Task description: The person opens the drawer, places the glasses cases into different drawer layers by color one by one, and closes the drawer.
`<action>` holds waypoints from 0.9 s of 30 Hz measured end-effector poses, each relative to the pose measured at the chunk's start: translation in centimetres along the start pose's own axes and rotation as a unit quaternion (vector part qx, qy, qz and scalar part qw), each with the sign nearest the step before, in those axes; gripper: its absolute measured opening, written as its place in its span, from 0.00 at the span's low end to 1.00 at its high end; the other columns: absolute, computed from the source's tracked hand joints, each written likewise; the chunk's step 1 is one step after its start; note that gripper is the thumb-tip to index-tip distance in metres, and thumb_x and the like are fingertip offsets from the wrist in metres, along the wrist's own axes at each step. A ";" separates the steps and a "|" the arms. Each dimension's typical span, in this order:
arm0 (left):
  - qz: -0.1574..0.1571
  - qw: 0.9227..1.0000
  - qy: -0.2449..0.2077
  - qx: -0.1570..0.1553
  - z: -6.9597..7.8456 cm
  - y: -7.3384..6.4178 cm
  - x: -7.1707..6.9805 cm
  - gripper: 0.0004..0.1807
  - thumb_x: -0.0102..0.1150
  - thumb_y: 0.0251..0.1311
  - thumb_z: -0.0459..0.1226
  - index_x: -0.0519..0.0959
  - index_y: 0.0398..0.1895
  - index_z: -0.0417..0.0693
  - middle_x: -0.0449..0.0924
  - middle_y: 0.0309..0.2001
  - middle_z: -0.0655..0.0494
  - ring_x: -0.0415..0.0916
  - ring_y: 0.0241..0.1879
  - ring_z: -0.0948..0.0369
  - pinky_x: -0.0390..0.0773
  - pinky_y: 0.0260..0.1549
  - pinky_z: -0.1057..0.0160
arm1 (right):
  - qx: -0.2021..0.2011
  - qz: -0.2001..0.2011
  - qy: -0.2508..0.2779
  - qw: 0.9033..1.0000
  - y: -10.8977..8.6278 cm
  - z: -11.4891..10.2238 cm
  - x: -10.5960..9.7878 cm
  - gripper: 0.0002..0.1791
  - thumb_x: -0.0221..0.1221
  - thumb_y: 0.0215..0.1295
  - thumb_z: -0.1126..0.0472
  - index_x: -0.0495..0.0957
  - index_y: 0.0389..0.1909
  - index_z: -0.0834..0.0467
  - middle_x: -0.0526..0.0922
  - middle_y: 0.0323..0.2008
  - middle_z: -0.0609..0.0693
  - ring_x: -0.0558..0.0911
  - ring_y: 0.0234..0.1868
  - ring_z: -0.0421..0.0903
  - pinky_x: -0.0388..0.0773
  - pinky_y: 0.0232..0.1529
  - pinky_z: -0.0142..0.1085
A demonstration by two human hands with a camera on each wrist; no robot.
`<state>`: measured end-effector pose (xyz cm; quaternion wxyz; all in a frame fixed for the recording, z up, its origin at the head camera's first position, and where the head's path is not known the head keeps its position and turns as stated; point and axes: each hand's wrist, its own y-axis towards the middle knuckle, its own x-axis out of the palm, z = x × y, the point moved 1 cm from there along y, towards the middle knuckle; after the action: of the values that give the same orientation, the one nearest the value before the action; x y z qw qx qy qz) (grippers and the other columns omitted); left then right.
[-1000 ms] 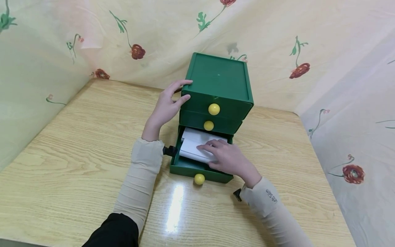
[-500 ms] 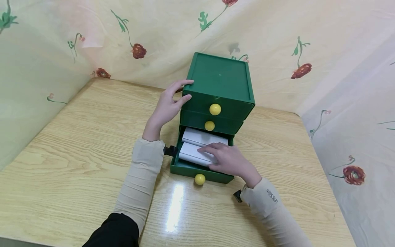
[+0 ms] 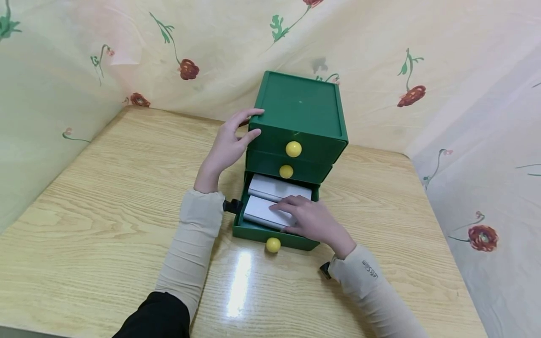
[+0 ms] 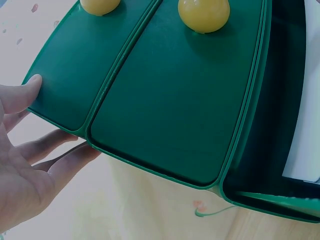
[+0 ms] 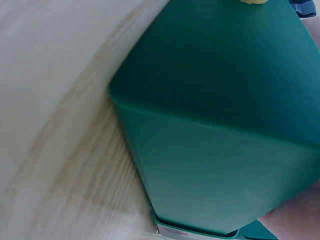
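A green drawer cabinet (image 3: 298, 105) with round yellow knobs stands at the back of the table, its bottom drawer (image 3: 253, 232) pulled out. My left hand (image 3: 228, 143) holds the cabinet's upper left corner, thumb on the front and fingers at the top and side. Inside the drawer lie two white flat rectangular packs, a rear pack (image 3: 274, 187) and a front pack (image 3: 264, 211). Reaching in from the right, my right hand (image 3: 310, 217) grips the front pack's right part, thumb at its near edge and fingers over the top. In the right wrist view, the drawer's outer wall (image 5: 215, 160) hides most of that hand.
Two upper drawers, with a top knob (image 3: 293, 149) and a middle knob (image 3: 286, 172), are closed above the open one. The wooden table (image 3: 105, 211) extends on both sides. A flowered cloth (image 3: 228, 51) hangs behind and at the sides.
The front pack has shifted slightly toward the drawer's front with my right hand, and more of the rear pack shows. My left hand stays on the cabinet corner.
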<state>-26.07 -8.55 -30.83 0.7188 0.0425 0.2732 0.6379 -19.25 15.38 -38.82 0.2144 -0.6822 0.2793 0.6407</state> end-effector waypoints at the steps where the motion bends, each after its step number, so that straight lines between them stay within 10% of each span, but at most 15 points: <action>1: 0.000 1.000 0.000 0.000 0.0 0.0 0.0 0.23 0.53 0.69 0.37 0.70 0.66 0.53 0.64 0.70 0.53 0.64 0.68 0.51 0.74 0.60 0.48 | -0.001 0.002 -0.001 1.000 0.0 0.0 0.1 0.29 0.71 0.53 0.49 0.77 0.58 0.45 0.81 0.56 0.49 0.81 0.56 0.49 0.83 0.42 0.41; 27: 0.007 1.000 0.005 0.013 -0.3 0.1 0.0 0.23 0.54 0.68 0.37 0.70 0.66 0.52 0.65 0.69 0.52 0.64 0.68 0.51 0.73 0.62 0.49 | 0.035 -0.007 0.010 0.999 0.0 0.2 0.3 0.37 0.71 0.51 0.45 0.73 0.63 0.49 0.81 0.57 0.50 0.80 0.57 0.50 0.82 0.50 0.46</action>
<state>-26.25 -8.61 -31.05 0.7126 0.0503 0.2845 0.6393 -19.44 15.46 -39.12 0.2398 -0.6826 0.2995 0.6220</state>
